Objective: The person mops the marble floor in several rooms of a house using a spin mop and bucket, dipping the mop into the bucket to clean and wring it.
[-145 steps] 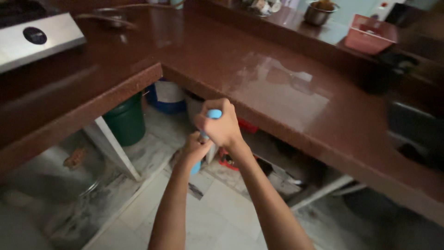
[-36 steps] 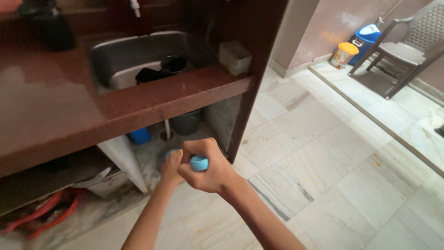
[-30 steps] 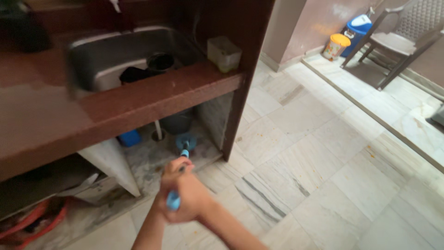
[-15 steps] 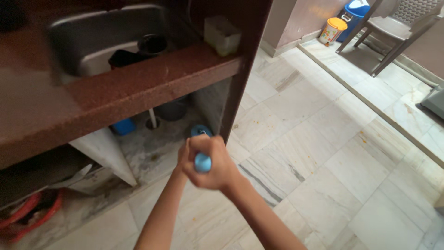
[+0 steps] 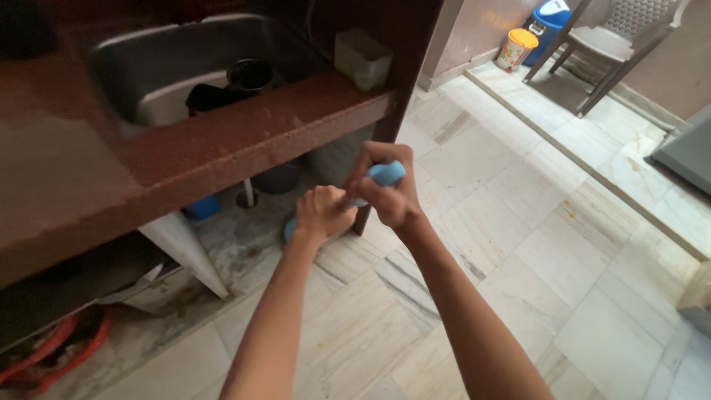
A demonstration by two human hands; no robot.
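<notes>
The handle (image 5: 385, 175) is gripped at its upper end by the right hand (image 5: 389, 194) and, just below and to the left, by the left hand (image 5: 322, 213) — both are held in front of the counter (image 5: 244, 141) edge; a sink (image 5: 155, 67) is set into the counter behind, with a dark vessel (image 5: 249, 74) in it and a box-shaped container (image 5: 361, 59) at its right; a pipe (image 5: 249, 194) and a bucket (image 5: 278, 178) are found beneath the counter; far right — beyond a floor step — a chair (image 5: 615, 44) is placed, with two lidded bins (image 5: 529, 33) to its left.
</notes>
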